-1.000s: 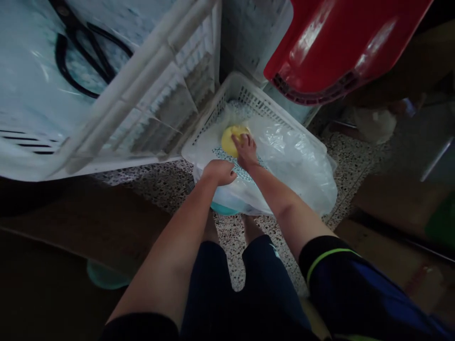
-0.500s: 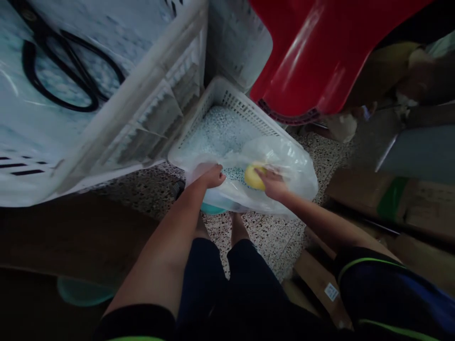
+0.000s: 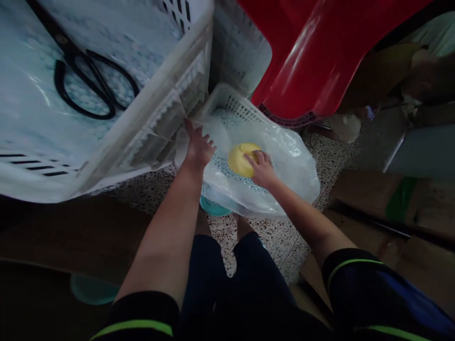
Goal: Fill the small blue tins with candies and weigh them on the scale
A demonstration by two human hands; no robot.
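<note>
Low down, over the speckled floor (image 3: 279, 241), a white slotted basket (image 3: 249, 110) carries a sheet of clear plastic (image 3: 300, 166) that spreads past its near and right edges, with small bluish-white pellets (image 3: 222, 166) lying on it. Near the middle sits the yellow bowl (image 3: 237, 161), above the pellets and held by the right hand (image 3: 263, 171); that grip is clamped on the side of the bowl, thumb toward the person and fingers over its right part. To the left, the left hand (image 3: 200, 150) is at the plastic's left edge, its grip apart with the fingers spread, well clear of the bowl; whether it touches the plastic I cannot tell. Under the near edge of the plastic a teal basin (image 3: 215, 207) shows in part, close to the person's legs. Up on the left stands a large white crate (image 3: 161, 73), and black scissors (image 3: 71, 53) rest on the film inside it, handles toward the basket. Beyond the basket's far right side hangs a glossy red plastic piece (image 3: 305, 61), and cardboard boxes (image 3: 366, 189) lie at the right, one with green tape (image 3: 401, 196)
</note>
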